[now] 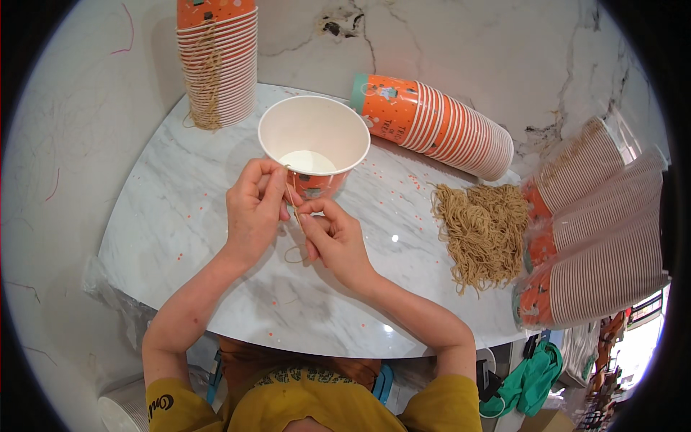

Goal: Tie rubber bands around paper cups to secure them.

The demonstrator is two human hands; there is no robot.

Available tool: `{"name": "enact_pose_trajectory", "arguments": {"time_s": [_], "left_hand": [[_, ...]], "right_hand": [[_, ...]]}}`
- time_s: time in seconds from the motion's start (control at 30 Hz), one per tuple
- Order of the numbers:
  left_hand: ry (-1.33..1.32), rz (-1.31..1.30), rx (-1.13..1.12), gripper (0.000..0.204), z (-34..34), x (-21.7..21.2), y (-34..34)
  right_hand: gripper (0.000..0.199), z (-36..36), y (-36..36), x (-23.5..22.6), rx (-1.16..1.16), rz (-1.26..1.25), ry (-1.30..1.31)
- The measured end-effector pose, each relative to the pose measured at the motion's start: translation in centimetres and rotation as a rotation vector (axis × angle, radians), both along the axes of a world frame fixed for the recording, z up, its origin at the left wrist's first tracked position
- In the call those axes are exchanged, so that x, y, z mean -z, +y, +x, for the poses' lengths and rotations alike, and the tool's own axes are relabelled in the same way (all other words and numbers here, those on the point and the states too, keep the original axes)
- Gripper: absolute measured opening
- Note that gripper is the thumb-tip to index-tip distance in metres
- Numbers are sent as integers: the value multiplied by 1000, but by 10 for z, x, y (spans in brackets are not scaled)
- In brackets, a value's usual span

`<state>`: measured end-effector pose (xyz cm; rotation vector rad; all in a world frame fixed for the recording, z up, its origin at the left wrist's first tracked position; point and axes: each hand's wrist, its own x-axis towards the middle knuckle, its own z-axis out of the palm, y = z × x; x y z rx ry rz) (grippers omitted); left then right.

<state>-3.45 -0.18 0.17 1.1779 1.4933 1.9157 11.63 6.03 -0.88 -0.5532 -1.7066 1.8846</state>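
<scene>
left hand pinches cord beside cup; right hand pinches cord lower; cup upright, mouth up

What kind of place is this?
Likely a small hand-assembly workspace, home or workshop unclear: plastic-wrapped stacks of nested orange paper buckets, a heap of tan cords, all around one marble-patterned table.

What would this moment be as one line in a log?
left hand: pinching string near tub rim | right hand: pinching string lower | tub: upright | string pile: on table, right
</scene>
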Motion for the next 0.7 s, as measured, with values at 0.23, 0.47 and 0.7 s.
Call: {"name": "enact_pose_trajectory", "arguments": {"time_s": [0.23,0.47,0.7], "left_hand": [[-48,3,29,15,3,2,-1],[-42,47,21,12,9,6,1],[-23,-1,65,10,2,5,2]], "right_hand": [[8,-2,-2,9,225,654,-5],[15,-2,1,12,232,957,52],[14,-1,3,11,209,1012,108]]}}
